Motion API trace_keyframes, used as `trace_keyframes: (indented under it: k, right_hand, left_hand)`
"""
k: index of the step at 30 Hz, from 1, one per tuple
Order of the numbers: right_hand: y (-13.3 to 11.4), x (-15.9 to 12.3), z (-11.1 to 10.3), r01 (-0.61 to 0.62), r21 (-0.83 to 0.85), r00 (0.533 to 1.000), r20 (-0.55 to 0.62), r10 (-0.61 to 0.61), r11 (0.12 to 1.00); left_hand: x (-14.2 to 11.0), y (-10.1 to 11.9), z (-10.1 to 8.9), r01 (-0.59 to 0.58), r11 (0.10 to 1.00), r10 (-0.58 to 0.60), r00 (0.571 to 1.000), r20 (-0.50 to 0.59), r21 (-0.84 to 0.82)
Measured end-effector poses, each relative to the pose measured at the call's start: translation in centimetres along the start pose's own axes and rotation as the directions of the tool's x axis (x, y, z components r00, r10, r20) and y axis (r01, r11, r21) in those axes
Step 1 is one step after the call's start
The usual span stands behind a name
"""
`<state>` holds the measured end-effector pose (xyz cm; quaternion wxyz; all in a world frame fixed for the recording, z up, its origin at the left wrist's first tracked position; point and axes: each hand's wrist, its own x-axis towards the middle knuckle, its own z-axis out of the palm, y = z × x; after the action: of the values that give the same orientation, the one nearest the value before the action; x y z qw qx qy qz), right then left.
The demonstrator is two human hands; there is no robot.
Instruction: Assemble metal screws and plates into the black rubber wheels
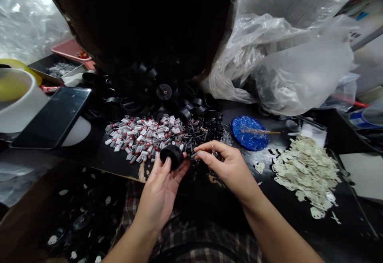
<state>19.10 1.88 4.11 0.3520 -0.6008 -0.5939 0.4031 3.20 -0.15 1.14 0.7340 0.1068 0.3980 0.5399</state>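
My left hand (160,193) grips a black round plastic cap (172,156), thumb on its near side and fingers beneath. Just to its right, my right hand (229,167) pinches a small coil spring (194,154) between thumb and forefinger, close to the cap's side. Another small shiny metal piece (214,151) shows at the fingers of that hand; I cannot make out its kind. Beyond the hands lie a heap of small grey sleeves with red ends (149,135) and a pile of dark springs (199,131).
A blue lid with a brown stick (250,132) lies to the right, near a pile of pale flat plates (308,173). A phone (52,117) leans at the left. More black round parts (164,92) spill from a dark container, with plastic bags (287,67) beside it.
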Motion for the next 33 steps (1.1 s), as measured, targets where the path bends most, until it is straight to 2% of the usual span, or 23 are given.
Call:
trace_keyframes:
  k: [3,7,12,16,18,20,21,23,24,25,28,31,33]
  right_hand:
    - [0.2,-1.0,-0.1,0.052,0.027,0.998,-0.042,-0.051,0.998]
    - [0.4,-1.5,-0.2,0.128,-0.110,0.989,-0.064,-0.136,0.986]
    - [-0.1,-2.1,-0.3,0.137,-0.195,0.986,-0.071,-0.153,0.971]
    - [-0.3,-3.0,-0.8,0.134,-0.306,0.986,-0.052,-0.157,0.943]
    - [0.1,-3.4,-1.8,0.164,-0.394,0.982,-0.027,-0.190,0.905]
    - [0.9,-3.6,-3.6,0.162,-0.469,0.973,-0.072,-0.220,0.868]
    - [1.4,-3.6,-4.9,0.130,-0.506,0.964,-0.135,-0.227,0.853]
    - [2.6,-3.1,-7.6,-0.011,-0.586,0.917,-0.328,-0.225,0.810]
    - [3.3,-2.7,-8.8,-0.085,-0.633,0.890,-0.396,-0.227,0.769]
    - [3.9,-2.1,-9.9,-0.135,-0.678,0.885,-0.411,-0.220,0.723]
    - [5.4,-0.5,-11.6,-0.164,-0.794,0.913,-0.347,-0.215,0.585]
    - [6.1,0.5,-11.5,-0.160,-0.858,0.924,-0.305,-0.232,0.489]
    - [6.3,0.9,-11.2,-0.165,-0.870,0.924,-0.301,-0.236,0.465]
  left_hand:
    - [-0.3,-0.5,0.5,0.072,0.996,-0.071,0.997,0.021,-0.045]
    - [-0.3,-0.9,0.9,0.077,0.995,-0.076,0.997,0.029,-0.056]
    - [-1.2,-1.5,0.8,-0.026,0.995,0.025,1.000,0.012,0.097]
    - [-1.2,-1.8,0.5,-0.001,0.964,0.020,0.997,-0.068,0.264]
    - [-0.6,-2.0,0.4,0.079,0.940,-0.060,0.996,-0.066,0.333]
    - [-0.1,-2.2,0.3,0.147,0.918,-0.145,0.989,-0.033,0.368]
    - [0.1,-2.3,0.3,0.153,0.915,-0.161,0.987,-0.009,0.374]
    - [0.4,-2.6,0.2,0.121,0.916,-0.145,0.989,0.034,0.382]
    - [0.4,-2.6,0.1,0.097,0.916,-0.125,0.991,0.045,0.389]
    - [0.4,-2.7,0.0,0.080,0.912,-0.109,0.993,0.050,0.403]
    - [0.3,-2.8,-0.2,0.073,0.896,-0.102,0.994,0.043,0.439]
    - [0.3,-2.7,-0.2,0.084,0.896,-0.109,0.994,0.032,0.436]
    - [0.5,-2.7,-0.1,0.085,0.895,-0.112,0.993,0.037,0.437]
